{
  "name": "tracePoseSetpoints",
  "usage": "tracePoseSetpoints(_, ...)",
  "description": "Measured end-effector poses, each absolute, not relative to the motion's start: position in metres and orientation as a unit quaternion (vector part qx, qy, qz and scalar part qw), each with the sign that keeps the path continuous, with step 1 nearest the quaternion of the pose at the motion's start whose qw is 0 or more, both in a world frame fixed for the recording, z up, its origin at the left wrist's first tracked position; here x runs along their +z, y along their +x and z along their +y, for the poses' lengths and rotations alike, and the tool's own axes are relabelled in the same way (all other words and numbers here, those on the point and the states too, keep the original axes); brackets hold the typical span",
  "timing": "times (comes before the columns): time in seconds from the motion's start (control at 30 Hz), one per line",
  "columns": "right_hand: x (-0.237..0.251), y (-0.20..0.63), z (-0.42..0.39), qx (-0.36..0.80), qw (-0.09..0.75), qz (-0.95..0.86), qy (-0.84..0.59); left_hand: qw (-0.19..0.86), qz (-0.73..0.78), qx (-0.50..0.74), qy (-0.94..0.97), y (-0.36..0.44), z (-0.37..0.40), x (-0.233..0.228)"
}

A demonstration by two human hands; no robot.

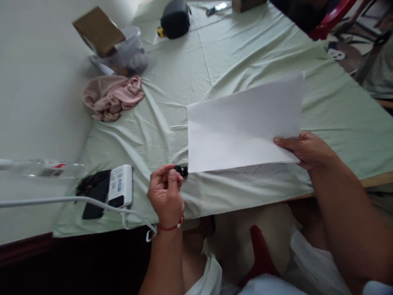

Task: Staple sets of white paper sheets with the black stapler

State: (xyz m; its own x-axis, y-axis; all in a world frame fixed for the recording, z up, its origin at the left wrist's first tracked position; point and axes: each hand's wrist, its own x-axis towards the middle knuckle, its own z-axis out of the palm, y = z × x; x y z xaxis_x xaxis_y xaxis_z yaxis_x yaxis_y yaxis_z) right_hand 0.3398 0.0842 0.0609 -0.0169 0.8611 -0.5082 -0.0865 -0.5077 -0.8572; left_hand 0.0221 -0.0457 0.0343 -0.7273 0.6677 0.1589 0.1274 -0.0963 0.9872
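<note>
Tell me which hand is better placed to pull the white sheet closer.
Probably the right hand: it already grips the white sheet at its near corner. The left hand is closed on a small black object.

paper [242, 125] on table [245, 53], power bank [120, 186] perhaps left

1. The left hand [166, 192] is raised on a bent wrist, back toward the camera, fingers curled into a pinch, a red thread around the wrist.
2. The right hand [302, 149] reaches forward on an extended forearm, thumb on top, fingers clamped beneath.
</note>
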Motion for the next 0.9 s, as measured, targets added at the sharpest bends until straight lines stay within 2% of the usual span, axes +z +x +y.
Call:
tracePoseSetpoints(0.17,0.055,0.327,0.081,0.667,0.34,-0.353,-0.562,-0.023,0.677,0.669,0.306,0.0,-0.044,0.032)
tracePoseSetpoints(0.3,0.049,0.318,0.08,0.676,0.308,-0.375,-0.555,-0.082,0.724,0.606,0.318,-0.023,-0.042,0.022)
tracePoseSetpoints(0.43,0.045,0.309,0.079,0.667,0.274,-0.41,-0.559,-0.116,0.772,0.494,0.383,-0.038,-0.04,0.01)
tracePoseSetpoints(0.67,0.045,0.291,0.075,0.649,0.28,-0.435,-0.557,-0.04,0.838,0.328,0.435,-0.039,-0.029,-0.01)
tracePoseSetpoints(0.9,0.038,0.288,0.077,0.633,0.286,-0.437,-0.571,-0.002,0.859,0.275,0.432,-0.039,-0.028,-0.007)
